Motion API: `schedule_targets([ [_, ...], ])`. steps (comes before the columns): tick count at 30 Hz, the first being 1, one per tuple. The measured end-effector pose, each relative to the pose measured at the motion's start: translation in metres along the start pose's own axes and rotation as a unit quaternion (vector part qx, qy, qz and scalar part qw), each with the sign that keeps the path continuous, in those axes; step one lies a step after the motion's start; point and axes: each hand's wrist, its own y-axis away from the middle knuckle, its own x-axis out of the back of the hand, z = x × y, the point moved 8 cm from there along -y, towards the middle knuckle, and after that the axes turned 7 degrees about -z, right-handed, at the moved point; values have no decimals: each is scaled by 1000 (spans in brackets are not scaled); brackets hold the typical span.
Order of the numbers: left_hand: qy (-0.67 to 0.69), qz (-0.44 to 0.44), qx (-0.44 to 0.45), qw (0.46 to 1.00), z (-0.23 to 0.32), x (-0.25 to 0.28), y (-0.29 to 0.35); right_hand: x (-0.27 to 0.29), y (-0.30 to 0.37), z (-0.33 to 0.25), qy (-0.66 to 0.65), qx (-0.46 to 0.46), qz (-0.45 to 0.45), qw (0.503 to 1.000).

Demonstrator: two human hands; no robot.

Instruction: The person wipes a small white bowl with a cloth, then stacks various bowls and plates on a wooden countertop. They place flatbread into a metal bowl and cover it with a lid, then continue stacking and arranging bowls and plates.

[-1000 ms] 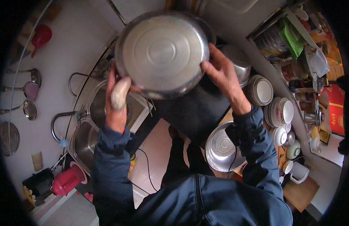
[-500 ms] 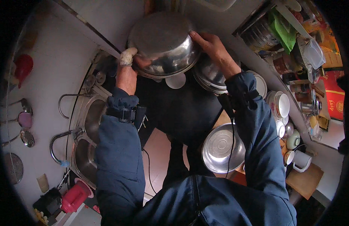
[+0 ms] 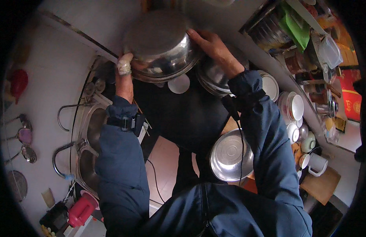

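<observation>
A steel sink (image 3: 88,138) with a curved tap (image 3: 60,152) sits at the left; ladles (image 3: 22,136) hang on the wall beside it; a red jug (image 3: 81,209) stands below; a shallow steel basin (image 3: 230,155) lies lower right; white bowls (image 3: 295,106) and a white mug (image 3: 318,164) crowd the right counter.

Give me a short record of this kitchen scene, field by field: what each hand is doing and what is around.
Left hand: grips the left rim of the big steel bowl
Right hand: holds the bowl's right side
Bowl: raised, tilted, bottom toward the camera
Below the bowl: small white dish
Lower right: another steel bowl, open side up
Left: sink with tap
Right: shelf of white bowls
</observation>
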Motion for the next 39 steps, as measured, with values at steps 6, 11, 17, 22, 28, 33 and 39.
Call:
schedule_targets([
  [6, 29, -20, 18, 999, 3, -9, -7, -1, -3, -3, 44, 31, 29, 998],
  [11, 20, 6, 38, 999, 2, -8, -7, -1, 2, -7, -14, 60, 56, 997],
  [17, 9, -24, 33, 999, 3, -10, -11, -13, -6, -3, -30, 119, 36, 992],
  [22, -22, -24, 6, 999, 12, -16, -2, -15, -19, 2, 14, 99, 37, 994],
  [28, -49, 60, -11, 997, 22, 5, 18, 1, 28, -23, 38, 146, 93, 984],
  [33, -130, -49, -144, 980, 51, -1, 99, 34, 119, -20, 34, 153, 58, 986],
  [39, -90, -228, 233, 941, -76, -32, 231, 87, 264, 27, -38, -31, -4, 999],
])
